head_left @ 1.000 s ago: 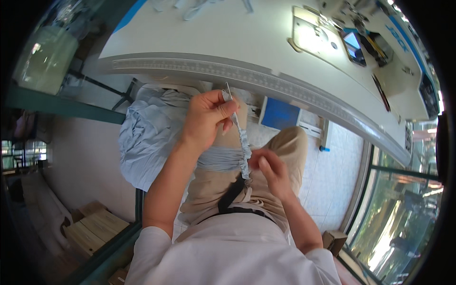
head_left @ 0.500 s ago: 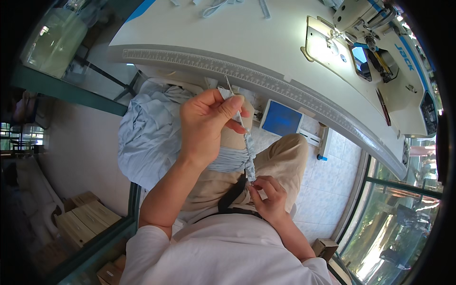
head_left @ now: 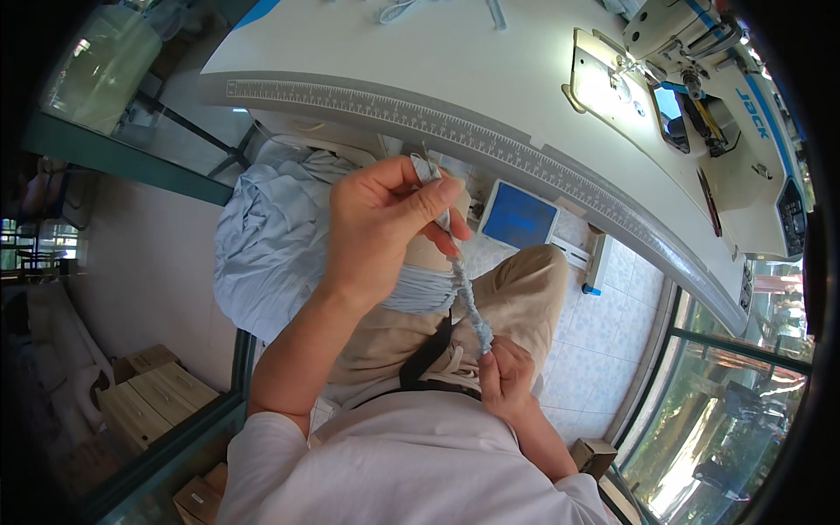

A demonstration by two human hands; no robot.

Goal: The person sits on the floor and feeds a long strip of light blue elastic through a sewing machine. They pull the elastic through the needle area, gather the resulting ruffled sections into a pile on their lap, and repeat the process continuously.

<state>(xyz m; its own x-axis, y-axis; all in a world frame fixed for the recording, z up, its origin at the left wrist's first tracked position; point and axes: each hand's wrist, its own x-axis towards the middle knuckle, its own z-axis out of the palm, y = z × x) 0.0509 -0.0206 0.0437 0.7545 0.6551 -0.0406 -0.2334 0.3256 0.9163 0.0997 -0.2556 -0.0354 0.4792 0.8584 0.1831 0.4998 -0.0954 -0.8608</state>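
My left hand (head_left: 372,227) is raised over my lap, thumb and fingers pinched on the upper end of a light blue fabric strip (head_left: 473,308). A thin metal rod or needle tip pokes up past those fingers; its full length is hidden. Below the hand, the strip is bunched and puckered, slanting down to my right hand (head_left: 507,378). There my thumb and curled fingers grip its lower end. Beside and behind the strip, gathered light blue cloth (head_left: 420,292) lies across my thigh. It appears to join a large crumpled heap of the same cloth (head_left: 271,232) on the left.
A white sewing table (head_left: 455,61) curves ahead, with a ruler strip (head_left: 394,103) along its near edge. At right stands a lit sewing machine (head_left: 744,105). Fabric scraps (head_left: 497,14) lie at the far edge. Under the table is a blue-topped pedal (head_left: 518,214).
My right hand has moved right and slightly down with the strip's lower end, so the strip now slants more. My left hand stays nearly in place, still pinching.
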